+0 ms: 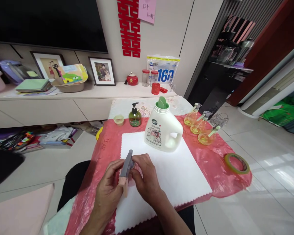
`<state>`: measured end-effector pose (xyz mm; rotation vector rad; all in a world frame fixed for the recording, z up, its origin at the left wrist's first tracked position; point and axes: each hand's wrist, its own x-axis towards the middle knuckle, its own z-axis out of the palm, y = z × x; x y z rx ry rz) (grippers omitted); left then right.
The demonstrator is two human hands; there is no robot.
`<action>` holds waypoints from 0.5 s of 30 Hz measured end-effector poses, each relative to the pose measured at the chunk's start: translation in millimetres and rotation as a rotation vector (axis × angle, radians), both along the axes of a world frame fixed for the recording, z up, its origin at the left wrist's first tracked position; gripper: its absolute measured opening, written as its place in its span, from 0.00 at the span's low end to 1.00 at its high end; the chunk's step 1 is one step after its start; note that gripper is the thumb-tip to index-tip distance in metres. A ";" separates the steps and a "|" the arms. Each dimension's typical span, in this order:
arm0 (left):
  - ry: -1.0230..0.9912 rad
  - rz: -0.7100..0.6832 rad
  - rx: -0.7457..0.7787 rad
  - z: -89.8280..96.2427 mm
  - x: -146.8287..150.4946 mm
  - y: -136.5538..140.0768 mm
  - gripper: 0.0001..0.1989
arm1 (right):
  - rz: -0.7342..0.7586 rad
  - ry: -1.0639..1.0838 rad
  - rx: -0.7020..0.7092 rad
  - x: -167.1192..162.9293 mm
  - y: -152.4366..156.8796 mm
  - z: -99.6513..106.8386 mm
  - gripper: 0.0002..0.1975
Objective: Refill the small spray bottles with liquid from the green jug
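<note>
A grey and pink trigger spray head (126,167) is held between both hands over the white sheet (176,176). My left hand (109,189) is closed on its pink end and trigger side. With thumb and fingers, my right hand (147,179) pinches the grey collar on its right side. Just beyond the hands stands a large white detergent jug (165,127), upright, with a green spout piece (162,103) in its mouth. My fingers hide part of the spray head's underside.
A green pump bottle (135,117) and a small pale bowl (119,120) stand behind, on the red plastic cover (104,147). To the right are three clear bottles of yellow liquid (197,128) and a tape roll (236,163). A low cabinet (90,95) lies beyond.
</note>
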<state>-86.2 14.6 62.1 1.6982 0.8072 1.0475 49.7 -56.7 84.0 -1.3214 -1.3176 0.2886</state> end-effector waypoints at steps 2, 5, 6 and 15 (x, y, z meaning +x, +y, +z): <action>-0.029 0.030 -0.024 -2.0 3.5 -3.4 0.16 | -0.022 0.003 0.023 -2.7 0.8 -4.6 0.09; -0.065 0.045 -0.039 -8.5 6.9 -5.4 0.15 | -0.052 0.015 0.045 -5.9 2.1 -9.8 0.07; -0.078 0.042 -0.034 -11.1 7.6 -5.2 0.15 | -0.060 0.021 0.048 -6.6 2.4 -10.8 0.07; -0.189 -0.063 -0.157 -16.6 8.9 -6.9 0.22 | -0.050 0.066 0.029 -6.7 -1.9 -6.0 0.07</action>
